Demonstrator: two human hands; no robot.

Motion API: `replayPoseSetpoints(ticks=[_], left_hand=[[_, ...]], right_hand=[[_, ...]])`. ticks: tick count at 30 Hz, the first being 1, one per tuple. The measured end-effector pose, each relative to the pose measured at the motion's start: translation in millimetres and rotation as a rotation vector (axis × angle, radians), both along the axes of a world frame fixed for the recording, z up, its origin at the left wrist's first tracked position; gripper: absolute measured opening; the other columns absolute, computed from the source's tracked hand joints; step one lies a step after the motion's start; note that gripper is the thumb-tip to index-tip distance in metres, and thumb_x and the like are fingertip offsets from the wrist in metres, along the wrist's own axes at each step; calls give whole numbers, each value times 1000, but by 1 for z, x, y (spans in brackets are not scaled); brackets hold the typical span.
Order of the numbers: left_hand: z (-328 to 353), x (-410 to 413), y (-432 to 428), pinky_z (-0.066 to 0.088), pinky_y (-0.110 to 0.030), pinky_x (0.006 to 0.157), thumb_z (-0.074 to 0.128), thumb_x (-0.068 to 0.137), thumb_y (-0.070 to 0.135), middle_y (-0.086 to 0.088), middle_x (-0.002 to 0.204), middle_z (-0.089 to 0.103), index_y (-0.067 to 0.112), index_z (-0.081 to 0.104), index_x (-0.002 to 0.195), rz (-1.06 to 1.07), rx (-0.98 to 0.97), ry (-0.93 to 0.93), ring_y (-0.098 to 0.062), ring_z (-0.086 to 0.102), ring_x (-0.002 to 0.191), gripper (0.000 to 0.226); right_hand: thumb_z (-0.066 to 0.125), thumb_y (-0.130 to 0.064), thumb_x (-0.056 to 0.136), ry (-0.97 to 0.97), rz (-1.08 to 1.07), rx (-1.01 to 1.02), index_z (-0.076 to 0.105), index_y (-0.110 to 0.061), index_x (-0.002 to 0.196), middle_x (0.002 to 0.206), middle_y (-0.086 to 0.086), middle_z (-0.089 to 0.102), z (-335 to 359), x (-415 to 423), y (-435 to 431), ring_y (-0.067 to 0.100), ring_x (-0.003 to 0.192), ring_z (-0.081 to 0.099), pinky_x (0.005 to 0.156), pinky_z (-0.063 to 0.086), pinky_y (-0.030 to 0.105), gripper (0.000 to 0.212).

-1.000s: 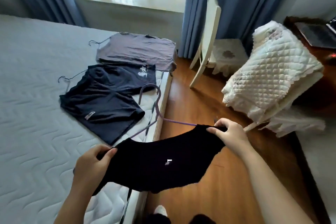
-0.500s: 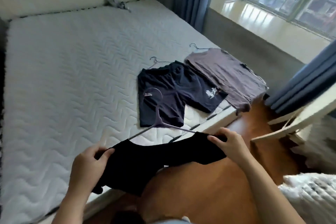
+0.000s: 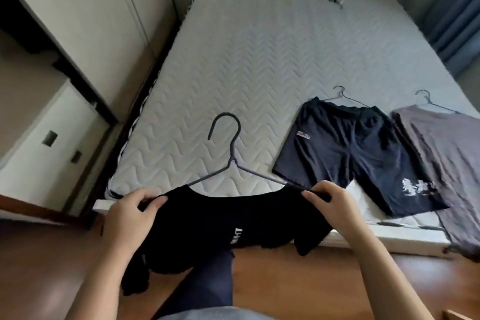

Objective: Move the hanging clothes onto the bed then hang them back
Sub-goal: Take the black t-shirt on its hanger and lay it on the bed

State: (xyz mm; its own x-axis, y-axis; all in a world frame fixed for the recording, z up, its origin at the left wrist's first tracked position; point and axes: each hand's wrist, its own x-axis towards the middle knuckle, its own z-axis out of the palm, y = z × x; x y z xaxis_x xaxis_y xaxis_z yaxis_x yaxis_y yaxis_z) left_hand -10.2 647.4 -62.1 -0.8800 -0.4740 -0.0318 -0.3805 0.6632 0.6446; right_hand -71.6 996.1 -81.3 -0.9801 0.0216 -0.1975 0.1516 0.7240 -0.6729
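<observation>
Writing: white print (image 3: 235, 235) on the front of the black garment (image 3: 233, 215), too blurred to read. Navy shorts (image 3: 358, 153) carry a small light tag (image 3: 302, 135) near the waistband and a white graphic (image 3: 415, 186) at one leg hem; neither is legible.

Black garment: dark, soft, on a thin grey hanger (image 3: 231, 149) with the hook upright. It is held in the air over the near edge of the bed (image 3: 259, 60), its lower part drooping over the wooden floor (image 3: 298, 280) in loose folds.

Left hand (image 3: 131, 212): thumb and curled fingers pinch the garment's left shoulder. Right hand (image 3: 331, 205): the same pinch on the right shoulder, thumb on top. The neckline is stretched between the 2.

Navy shorts lie flat near the bed's near right corner, hanger hook (image 3: 340, 91) pointing to the head end. Just beside them, along the right edge, lies a grey garment (image 3: 446, 163) with its own hook (image 3: 423, 95); its end hangs over the near edge.

Wardrobe (image 3: 91, 8) at left, blue curtain (image 3: 452, 8) at right.
</observation>
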Motion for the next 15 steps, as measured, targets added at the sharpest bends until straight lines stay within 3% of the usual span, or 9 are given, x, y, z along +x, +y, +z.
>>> replayPoseSetpoints(ticks=[4,6,15], left_hand=[[-6,-46,-17,36,-30,73,70,78,17,0,73,60,10,66,78,19,3,-13,-23,56,82,8],[-8,-87,-24,36,-30,73,69,78,18,3,72,59,13,65,76,-15,14,-9,-20,55,81,7],[-37,-273,-39,38,-26,74,66,81,24,1,81,64,10,67,84,-213,70,-79,-18,57,82,14]], right_hand=[[69,-28,79,10,11,-8,59,-22,72,68,-14,60,-3,-54,-17,2,68,54,60,37,12,14],[69,-27,80,18,-20,6,56,-25,67,66,-14,59,-3,-85,-25,0,68,53,60,35,10,18],[65,-24,84,-34,-145,58,53,-25,65,68,-7,61,-8,-205,-35,2,68,54,59,37,14,22]])
